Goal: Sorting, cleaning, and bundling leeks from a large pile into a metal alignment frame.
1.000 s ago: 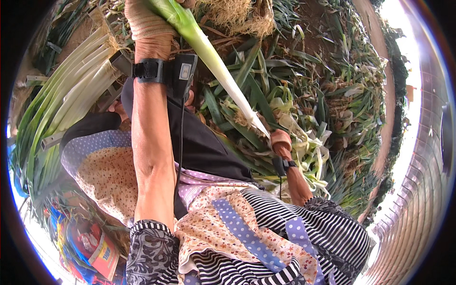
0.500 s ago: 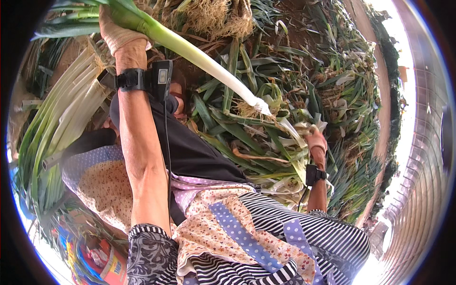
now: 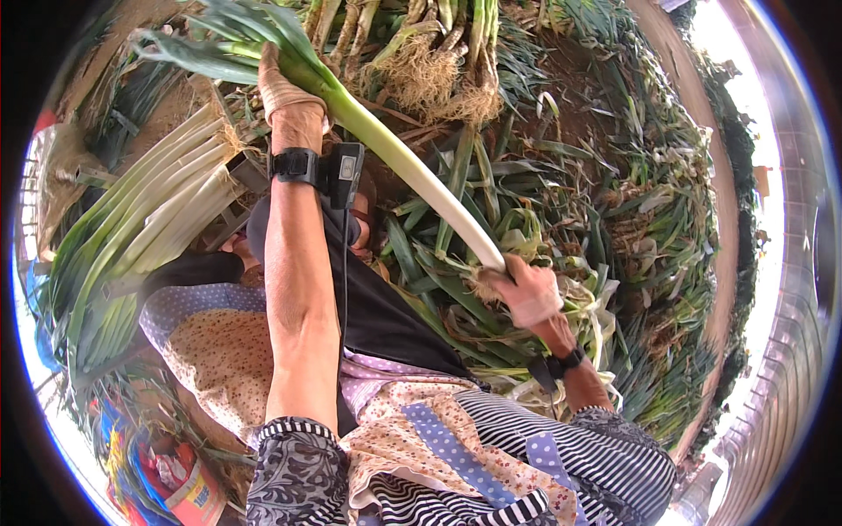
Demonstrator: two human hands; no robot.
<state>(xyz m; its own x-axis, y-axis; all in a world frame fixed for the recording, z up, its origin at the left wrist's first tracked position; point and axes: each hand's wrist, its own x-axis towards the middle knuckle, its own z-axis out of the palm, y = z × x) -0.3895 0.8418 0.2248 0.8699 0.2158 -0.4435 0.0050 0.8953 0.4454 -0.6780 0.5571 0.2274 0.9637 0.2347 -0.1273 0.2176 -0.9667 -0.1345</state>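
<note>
A long leek point(image 3: 421, 180) slants across the upper middle, its green leaves at the upper left and its white stem running down to the right. My left hand point(image 3: 291, 90), wrapped in a pale covering across the palm, is closed around it where the leaves begin to fan out. At the white root end, my right hand point(image 3: 528, 294) is closed with its fingers around the tip, hiding the very end. Stripped leek leaves point(image 3: 438, 241) lie in a loose heap beneath the stem and around my right hand.
On the left, a bundle of pale leeks point(image 3: 145, 210) rests on a metal frame. Leeks with bushy roots point(image 3: 430, 74) lie at the far middle. Leaf scraps point(image 3: 649, 202) cover the ground at right, near a ribbed wall point(image 3: 781, 386). A bucket-like container point(image 3: 195, 501) stands at lower left.
My right hand has come up and left from the leaf heap and taken hold of the leek's root end. A peeled strip no longer hangs there. The whole view has shifted slightly.
</note>
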